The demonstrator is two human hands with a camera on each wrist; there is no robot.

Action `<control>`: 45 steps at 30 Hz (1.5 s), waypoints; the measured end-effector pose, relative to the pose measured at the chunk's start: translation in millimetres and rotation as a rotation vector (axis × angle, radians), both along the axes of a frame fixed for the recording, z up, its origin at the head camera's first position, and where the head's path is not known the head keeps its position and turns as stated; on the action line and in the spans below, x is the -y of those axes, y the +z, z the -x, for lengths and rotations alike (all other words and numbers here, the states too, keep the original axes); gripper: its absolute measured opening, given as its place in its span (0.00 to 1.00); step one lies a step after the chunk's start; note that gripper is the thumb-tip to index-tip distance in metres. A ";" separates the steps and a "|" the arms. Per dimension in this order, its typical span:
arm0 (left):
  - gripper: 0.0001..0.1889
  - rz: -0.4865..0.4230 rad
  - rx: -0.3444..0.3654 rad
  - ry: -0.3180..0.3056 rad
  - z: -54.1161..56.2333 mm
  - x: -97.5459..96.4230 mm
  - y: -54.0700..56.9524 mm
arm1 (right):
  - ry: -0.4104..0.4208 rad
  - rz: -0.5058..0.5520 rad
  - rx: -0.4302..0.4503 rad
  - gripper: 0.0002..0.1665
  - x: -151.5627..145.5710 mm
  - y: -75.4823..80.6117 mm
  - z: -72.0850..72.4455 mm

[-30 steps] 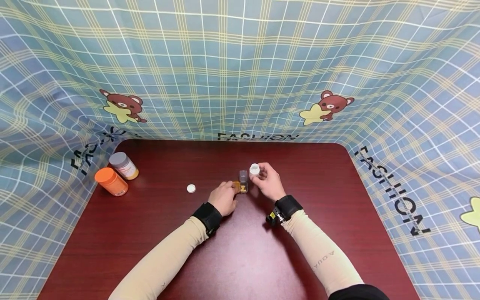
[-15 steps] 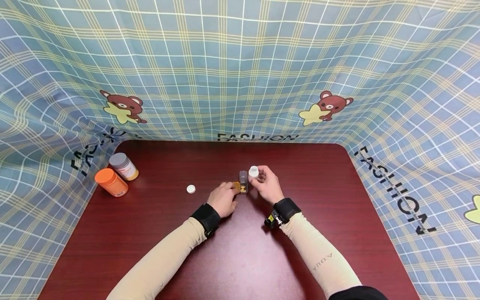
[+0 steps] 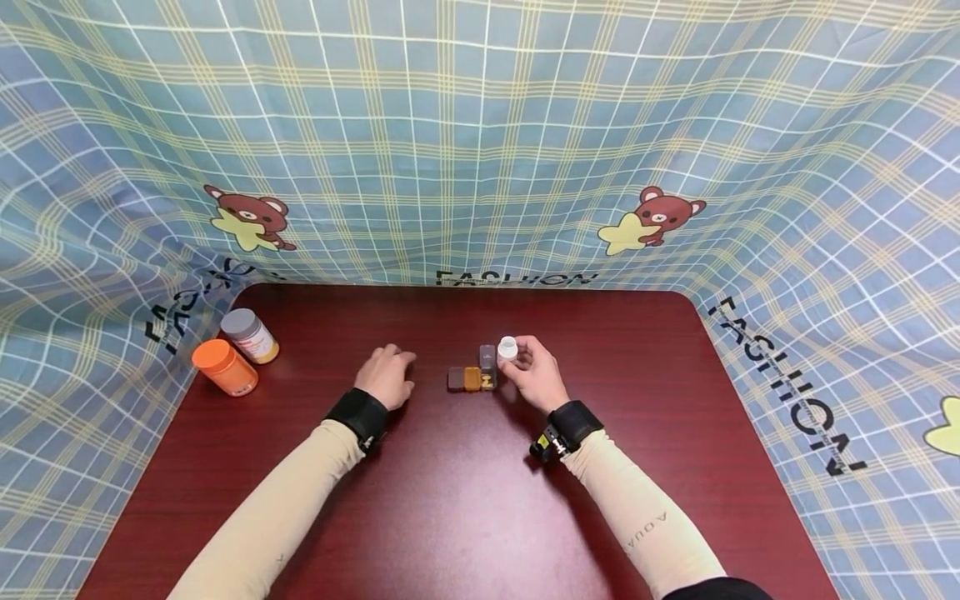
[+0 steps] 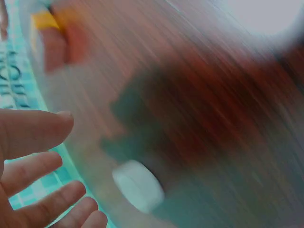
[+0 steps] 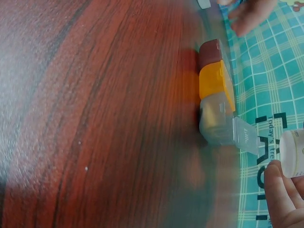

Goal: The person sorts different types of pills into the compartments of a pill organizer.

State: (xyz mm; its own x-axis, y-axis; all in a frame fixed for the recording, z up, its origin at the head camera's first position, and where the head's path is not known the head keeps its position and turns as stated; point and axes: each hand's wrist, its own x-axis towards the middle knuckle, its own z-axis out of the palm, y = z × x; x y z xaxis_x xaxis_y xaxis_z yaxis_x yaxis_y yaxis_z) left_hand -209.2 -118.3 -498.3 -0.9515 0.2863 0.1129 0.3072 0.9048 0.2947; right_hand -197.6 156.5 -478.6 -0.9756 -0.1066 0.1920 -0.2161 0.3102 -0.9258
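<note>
Pill box point(image 3: 471, 380) on the table point(image 3: 480, 500), between the two hands, with three compartments in a row. Brown compartment point(image 5: 210, 53) and orange compartment point(image 5: 212, 80) both under closed lids; clear compartment point(image 5: 214, 121) at the right end, with its clear lid point(image 3: 487, 357) flipped up and away from the person. Inside it, small yellow pieces point(image 3: 487, 381), probably pills: loading apparently begun, perhaps finished, with no way to tell the intended count. Right hand point(image 3: 542, 379) around a small white bottle point(image 3: 507, 352) just beside the raised lid, thumb and fingers gripping its sides, mouth uncovered and facing upward, so not pouring at this instant; impossible to tell resting on the table from held just above it. Left hand point(image 3: 385, 377) well apart from the right, holding nothing, fingers loosely spread near the white cap point(image 4: 137, 186), seemingly without touching it. Already done, judging by the layout: bottle uncapped, clear compartment opened, pieces inside. Not yet done, by the look of it: recapping the bottle, closing the clear lid. At the table's far left, orange jar point(image 3: 225, 367) and grey-lidded jar point(image 3: 250, 336) just beside each other, both lidded, both out of either hand's grasp; any part in the remaining work unclear.
</note>
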 end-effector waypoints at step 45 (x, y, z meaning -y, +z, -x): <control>0.23 -0.675 0.044 0.085 2.1 -35.8 34.3 | 0.111 0.052 0.022 0.20 13.3 6.4 -7.3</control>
